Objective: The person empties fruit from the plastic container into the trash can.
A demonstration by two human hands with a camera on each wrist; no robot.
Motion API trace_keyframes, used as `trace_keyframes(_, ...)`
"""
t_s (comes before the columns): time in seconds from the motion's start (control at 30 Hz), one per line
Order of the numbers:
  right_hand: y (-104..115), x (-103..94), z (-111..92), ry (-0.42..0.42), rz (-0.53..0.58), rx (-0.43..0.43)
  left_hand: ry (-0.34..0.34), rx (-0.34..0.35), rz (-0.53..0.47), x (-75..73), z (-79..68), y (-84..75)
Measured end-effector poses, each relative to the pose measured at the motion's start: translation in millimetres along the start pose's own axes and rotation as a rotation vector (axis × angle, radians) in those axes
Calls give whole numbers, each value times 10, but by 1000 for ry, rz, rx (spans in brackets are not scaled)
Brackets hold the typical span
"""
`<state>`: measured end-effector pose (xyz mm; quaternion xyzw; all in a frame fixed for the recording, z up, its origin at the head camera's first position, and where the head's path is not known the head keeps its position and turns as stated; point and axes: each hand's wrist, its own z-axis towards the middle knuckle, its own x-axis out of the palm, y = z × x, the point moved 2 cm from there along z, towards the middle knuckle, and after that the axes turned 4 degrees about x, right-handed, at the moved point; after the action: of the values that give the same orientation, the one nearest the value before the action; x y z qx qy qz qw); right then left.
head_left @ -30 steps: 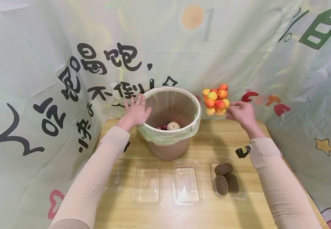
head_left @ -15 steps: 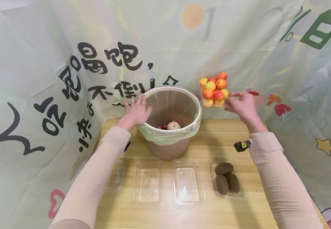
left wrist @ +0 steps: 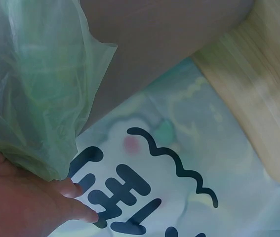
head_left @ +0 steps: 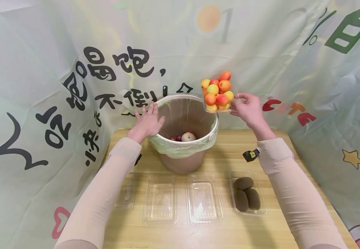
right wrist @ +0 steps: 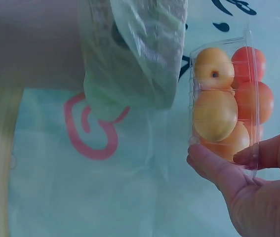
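Note:
My right hand (head_left: 246, 109) pinches the side of a clear plastic box (right wrist: 251, 44) heaped with small red, orange and yellow fruits (head_left: 218, 90). The box is up in the air over the right back rim of a brownish bin (head_left: 183, 164). A pale green bag (head_left: 180, 149) lines the bin and folds over its white rim. In there lie a round cream-coloured fruit (head_left: 188, 137) and some small dark red ones (head_left: 178, 138). My left hand (head_left: 149, 121) rests at the bin's left rim with its fingers straight and spread; the left wrist view has it against the bag.
In front of the bin on the wooden table (head_left: 198, 237) stand several clear boxes in a row. The rightmost box (head_left: 262, 211) holds three brown kiwis (head_left: 242, 200); two middle boxes (head_left: 161, 218) (head_left: 205, 218) hold nothing. Printed cloth (head_left: 173, 41) hangs behind and beside the table.
My right hand has lifted the box of fruits and carried it left, from beside the bin to over its right back rim. The left hand has stayed at the rim.

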<state>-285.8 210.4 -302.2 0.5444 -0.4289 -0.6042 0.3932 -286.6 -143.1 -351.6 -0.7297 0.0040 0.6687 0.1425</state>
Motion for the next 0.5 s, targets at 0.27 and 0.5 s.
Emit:
trace_keyframes(0.27, 60, 192, 19, -36, -31, -42, -3, 5, -12, -4, -2, 2)
trace_keyframes(0.5, 92, 370, 45, -107, -128, -111, -11, 6, -15, 1, 3, 5)
